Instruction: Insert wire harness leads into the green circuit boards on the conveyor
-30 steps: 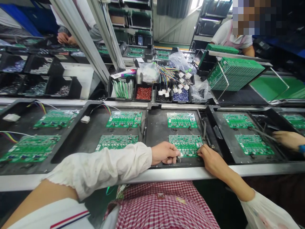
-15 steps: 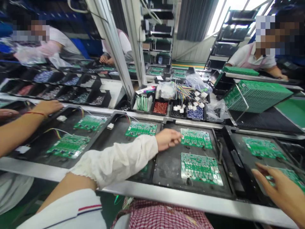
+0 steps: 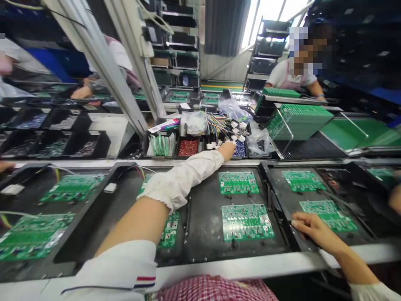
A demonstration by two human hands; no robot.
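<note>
My left hand (image 3: 228, 151), its arm in a white sleeve cover, reaches over the parts bins. It is at the bin of blue parts (image 3: 239, 149), beside white wire connectors (image 3: 213, 145); its fingertips are hidden. My right hand (image 3: 313, 229) lies low at the left side of the right tray (image 3: 283, 205), fingers apart, with nothing seen in it. Close to it is a green circuit board (image 3: 328, 214), with another board (image 3: 303, 180) behind. The middle tray (image 3: 203, 209) carries an upper board (image 3: 238, 182) and a lower board (image 3: 247, 221).
Bins of red parts (image 3: 188, 147) and green-white packets (image 3: 162, 144) stand behind the trays. A rack of green boards (image 3: 300, 119) is at the back right. Metal posts (image 3: 103, 67) rise at left. Co-workers sit across the line; another person's blurred hand (image 3: 395, 196) is at far right.
My left hand has moved from the upper board in the middle tray to the bins behind it. My right hand has shifted left to the tray's side. The camera view has turned right.
</note>
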